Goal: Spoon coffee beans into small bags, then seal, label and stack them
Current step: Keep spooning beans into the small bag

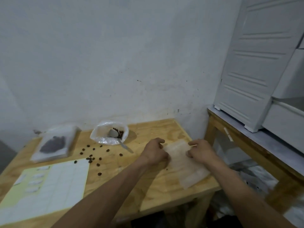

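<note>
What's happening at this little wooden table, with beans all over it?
A person is packing coffee beans. Both hands, left hand and right hand, grip the far end of a clear empty plastic bag lying on the plywood table. A metal spoon rests in the open crumpled bag of beans. Filled bags sit stacked at left; loose beans lie scattered beside a label sheet.

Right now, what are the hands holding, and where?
Both hands, left and right, pinch the empty clear bag at its far end, one at each corner.
</note>
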### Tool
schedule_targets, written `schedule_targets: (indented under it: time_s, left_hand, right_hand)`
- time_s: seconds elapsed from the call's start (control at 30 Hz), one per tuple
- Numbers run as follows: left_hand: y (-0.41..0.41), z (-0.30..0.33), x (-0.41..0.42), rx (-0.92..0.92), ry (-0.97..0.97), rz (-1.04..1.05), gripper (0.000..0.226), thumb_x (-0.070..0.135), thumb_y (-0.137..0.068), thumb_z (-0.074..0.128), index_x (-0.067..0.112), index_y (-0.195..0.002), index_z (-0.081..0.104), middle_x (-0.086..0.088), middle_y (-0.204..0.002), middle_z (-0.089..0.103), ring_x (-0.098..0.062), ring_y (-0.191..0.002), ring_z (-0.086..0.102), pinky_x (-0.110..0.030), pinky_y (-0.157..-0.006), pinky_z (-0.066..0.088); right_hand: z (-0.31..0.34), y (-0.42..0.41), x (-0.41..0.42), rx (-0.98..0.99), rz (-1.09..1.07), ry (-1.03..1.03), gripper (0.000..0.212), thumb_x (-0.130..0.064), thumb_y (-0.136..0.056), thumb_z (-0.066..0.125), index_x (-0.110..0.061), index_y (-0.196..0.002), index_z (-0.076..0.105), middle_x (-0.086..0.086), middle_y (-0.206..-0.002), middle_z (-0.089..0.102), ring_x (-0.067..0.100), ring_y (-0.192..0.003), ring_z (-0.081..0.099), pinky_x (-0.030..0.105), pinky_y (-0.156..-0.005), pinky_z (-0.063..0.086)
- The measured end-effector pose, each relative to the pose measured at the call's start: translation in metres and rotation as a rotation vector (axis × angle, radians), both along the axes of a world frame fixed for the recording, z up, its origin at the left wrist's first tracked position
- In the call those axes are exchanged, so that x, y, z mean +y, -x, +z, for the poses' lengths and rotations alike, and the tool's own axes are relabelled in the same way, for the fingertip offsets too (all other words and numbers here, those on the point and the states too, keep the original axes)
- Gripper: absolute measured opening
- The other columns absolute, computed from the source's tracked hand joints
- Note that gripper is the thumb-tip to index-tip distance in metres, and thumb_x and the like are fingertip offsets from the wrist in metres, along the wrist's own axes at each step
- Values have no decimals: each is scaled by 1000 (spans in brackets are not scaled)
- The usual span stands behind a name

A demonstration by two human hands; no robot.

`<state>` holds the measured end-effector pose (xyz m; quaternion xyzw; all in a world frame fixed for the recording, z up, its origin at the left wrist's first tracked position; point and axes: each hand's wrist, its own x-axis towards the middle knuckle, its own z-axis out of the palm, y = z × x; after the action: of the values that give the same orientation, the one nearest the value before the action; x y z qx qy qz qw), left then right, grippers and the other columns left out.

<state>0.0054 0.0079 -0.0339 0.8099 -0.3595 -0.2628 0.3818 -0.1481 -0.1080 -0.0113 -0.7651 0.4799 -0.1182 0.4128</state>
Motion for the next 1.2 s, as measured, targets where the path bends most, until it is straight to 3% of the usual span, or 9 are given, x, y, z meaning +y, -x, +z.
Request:
schedule_targets:
  time_s: [0.1, 0.23, 0.33, 0.47, 0.57, 0.73, 0.9, 1.0, 1.2]
  left_hand:
    - [-7, 3, 9, 247, 205, 176, 55, 8, -79, 84, 6, -129, 60, -4, -99, 64, -17, -80, 65, -26, -68, 54]
    - [-21, 11, 24, 558, 444, 282, 30, 4, -83, 80, -1, -109, 65, -14, -95, 73, -22, -77, 70, -27, -62, 58]
    - [-27, 24, 41, 494, 548, 268, 3, 0, -89, 71, 1, -91, 68, -10, -81, 70, -22, -72, 66, -25, -60, 57]
    - [-42, 53, 66, 386, 704, 337, 2, -1, -91, 70, 1, -90, 71, -13, -81, 71, -23, -70, 68, -32, -65, 60]
    - [-54, 75, 87, 274, 777, 361, 6, 3, -91, 71, -1, -94, 74, -16, -85, 74, -27, -76, 72, -39, -74, 63]
    - [-69, 100, 109, -37, 795, 368, 7, 7, -91, 72, 6, -91, 79, -8, -84, 78, -26, -84, 73, -29, -75, 60]
    - [-74, 108, 127, -178, 765, 364, 8, 14, -90, 75, 12, -93, 82, 5, -87, 78, -8, -83, 71, -16, -74, 52]
    - [-80, 105, 137, -202, 698, 354, 10, 20, -88, 77, 15, -97, 81, 8, -92, 78, -4, -87, 72, -20, -80, 54]
    - [-69, 107, 150, -107, 560, 213, 41, 57, -82, 76, 20, -101, 77, 8, -96, 78, -5, -92, 73, -35, -89, 59]
  right_hand:
    - [1, -9, 2, -220, -1, -97, 40, -5, -89, 73, -8, -128, 65, 3, -108, 66, 17, -88, 64, 30, -77, 54]
    - [11, -31, 12, -425, 16, -132, 34, -6, -89, 74, -11, -121, 68, -6, -94, 68, 12, -84, 66, 24, -72, 52]
    - [17, -51, 21, -519, 58, -141, 36, -11, -88, 77, -11, -122, 67, -3, -98, 70, 13, -86, 69, 25, -71, 55]
    - [34, -78, 37, -517, 59, 108, 44, -33, -82, 82, -19, -120, 64, -4, -108, 66, 15, -101, 64, 32, -87, 52]
    - [61, -94, 58, -615, 93, 170, 33, -48, -87, 73, -16, -93, 70, -2, -90, 72, 13, -83, 68, 31, -74, 53]
    - [113, -119, 90, -580, 210, -33, 58, -67, -88, 56, -12, -81, 75, 4, -72, 76, 17, -58, 69, 31, -56, 52]
    - [131, -141, 104, -577, 221, -155, 34, -34, -89, 63, -2, -87, 75, 4, -65, 75, 19, -54, 65, 28, -53, 52]
    - [130, -146, 111, -627, 233, -233, 18, -14, -88, 65, 1, -84, 73, 6, -64, 71, 17, -54, 63, 25, -52, 52]
    - [116, -150, 121, -652, 343, -135, 30, -22, -93, 68, -3, -70, 71, 2, -60, 71, 11, -54, 64, 23, -57, 54]
